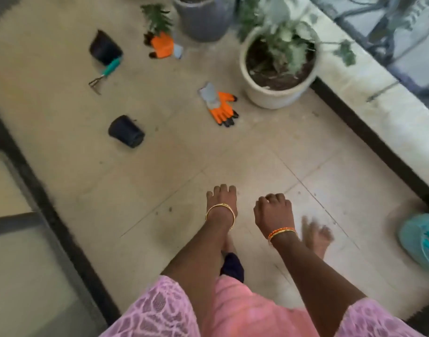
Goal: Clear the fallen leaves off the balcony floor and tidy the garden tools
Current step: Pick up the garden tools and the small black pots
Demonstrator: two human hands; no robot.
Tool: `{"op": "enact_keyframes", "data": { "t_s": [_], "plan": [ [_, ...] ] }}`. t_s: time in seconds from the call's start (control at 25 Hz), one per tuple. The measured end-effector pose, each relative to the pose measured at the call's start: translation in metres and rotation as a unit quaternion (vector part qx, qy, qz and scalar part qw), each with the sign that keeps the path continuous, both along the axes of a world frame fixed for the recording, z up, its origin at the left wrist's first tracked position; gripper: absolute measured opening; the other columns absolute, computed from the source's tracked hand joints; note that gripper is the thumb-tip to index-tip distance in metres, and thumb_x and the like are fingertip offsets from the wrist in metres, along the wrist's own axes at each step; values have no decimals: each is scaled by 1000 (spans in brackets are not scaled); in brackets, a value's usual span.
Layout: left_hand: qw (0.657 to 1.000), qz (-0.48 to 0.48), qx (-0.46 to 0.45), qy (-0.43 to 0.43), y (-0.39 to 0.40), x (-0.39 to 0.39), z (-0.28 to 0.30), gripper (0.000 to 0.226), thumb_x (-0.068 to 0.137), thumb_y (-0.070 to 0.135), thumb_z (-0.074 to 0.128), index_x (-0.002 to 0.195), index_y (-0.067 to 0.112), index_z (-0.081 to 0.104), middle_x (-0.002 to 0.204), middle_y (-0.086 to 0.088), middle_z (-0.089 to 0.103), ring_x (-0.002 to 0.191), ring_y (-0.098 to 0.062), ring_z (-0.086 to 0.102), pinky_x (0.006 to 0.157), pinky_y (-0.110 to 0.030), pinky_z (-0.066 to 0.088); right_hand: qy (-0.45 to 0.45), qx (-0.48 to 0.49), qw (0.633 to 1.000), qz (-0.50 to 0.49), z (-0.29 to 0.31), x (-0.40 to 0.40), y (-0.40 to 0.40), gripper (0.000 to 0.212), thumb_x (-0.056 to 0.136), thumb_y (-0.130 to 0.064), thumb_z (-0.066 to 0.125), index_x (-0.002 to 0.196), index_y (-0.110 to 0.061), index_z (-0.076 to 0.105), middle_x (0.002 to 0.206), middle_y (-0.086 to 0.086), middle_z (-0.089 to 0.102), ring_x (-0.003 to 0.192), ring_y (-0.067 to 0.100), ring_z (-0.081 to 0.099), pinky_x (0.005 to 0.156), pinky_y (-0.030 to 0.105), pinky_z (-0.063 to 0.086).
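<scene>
My left hand (222, 199) and my right hand (273, 211) hang side by side over the tiled balcony floor (160, 166), fingers curled down, nothing visible in them. Well ahead of them lies an orange and grey glove (219, 105). A second orange glove (162, 46) lies farther back beside a small green plant. A teal-handled hand rake (105, 74) rests at the left, next to a tipped black nursery pot (105, 48). Another black pot (126, 132) lies on its side closer to me.
A white planter (262, 93) with a leafy plant stands at the right, a grey pot (203, 20) behind it. A low parapet ledge (378, 113) runs along the right. A teal container (420, 239) holding teal tools sits at the right edge. A sliding-door track (50, 203) borders the left.
</scene>
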State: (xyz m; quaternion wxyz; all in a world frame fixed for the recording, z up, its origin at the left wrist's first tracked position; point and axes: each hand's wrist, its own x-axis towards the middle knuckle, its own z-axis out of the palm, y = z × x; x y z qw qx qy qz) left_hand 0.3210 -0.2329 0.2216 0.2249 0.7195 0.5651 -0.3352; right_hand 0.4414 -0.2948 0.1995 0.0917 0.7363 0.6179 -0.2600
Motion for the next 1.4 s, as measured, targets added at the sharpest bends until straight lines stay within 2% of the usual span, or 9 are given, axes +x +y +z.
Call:
{"op": "enact_keyframes", "data": {
  "t_s": [0.12,0.32,0.44,0.56,0.68,0.88,1.04,1.24,1.4],
  "plan": [
    [996,89,26,1,28,-84,13,48,91,12,47,138,12,35,138,-11,42,129,-28,39,103,-41,33,41,13,997,69,7,-74,50,23,86,-20,54,85,-2,68,90,19,66,93,39,56,74,41,45],
    [979,202,41,2,58,-192,25,45,93,15,45,137,14,36,137,-10,42,128,-28,38,101,-41,35,41,52,984,166,25,-177,127,16,77,-15,66,68,-1,64,69,20,63,70,39,60,58,40,49],
    [969,243,50,5,74,-237,31,43,95,21,43,137,13,37,136,-11,42,127,-28,40,100,-41,37,58,73,975,204,38,-221,162,19,84,-18,59,75,-1,65,75,20,63,77,39,59,61,40,48],
    [961,272,56,-3,96,-265,30,41,97,26,41,136,13,39,134,-11,45,125,-28,43,98,-41,39,107,53,978,173,42,-257,198,29,95,-24,43,95,-3,63,96,17,61,93,37,56,69,38,47],
    [955,289,58,-11,125,-282,22,39,97,27,40,135,14,40,133,-10,46,123,-26,44,96,-39,40,124,25,979,158,33,-280,235,32,97,-27,37,100,-6,61,98,14,60,92,33,60,72,36,48],
    [944,328,28,-23,195,-293,16,33,98,27,40,128,13,46,128,-9,49,118,-24,48,95,-36,42,98,-23,972,212,19,-292,320,31,97,-28,37,108,-7,58,104,13,60,97,32,59,75,34,48],
    [922,380,50,-51,262,-300,24,31,98,25,42,125,13,48,126,-8,50,116,-23,49,96,-35,44,64,-37,966,247,23,-296,389,33,96,-33,38,110,-10,58,105,11,61,98,31,59,73,32,46],
    [907,414,34,-70,334,-327,16,36,95,23,50,130,14,47,131,-9,48,120,-25,49,98,-37,44,30,-65,963,261,21,-321,467,27,95,-25,40,111,-10,55,107,12,60,102,31,57,74,33,45],
    [925,372,-5,-76,384,-371,7,41,94,22,53,133,13,44,134,-11,47,123,-27,47,101,-38,41,14,-89,957,277,7,-361,521,25,94,-20,42,112,-9,55,108,13,60,104,31,56,78,35,48]
  ]
}}
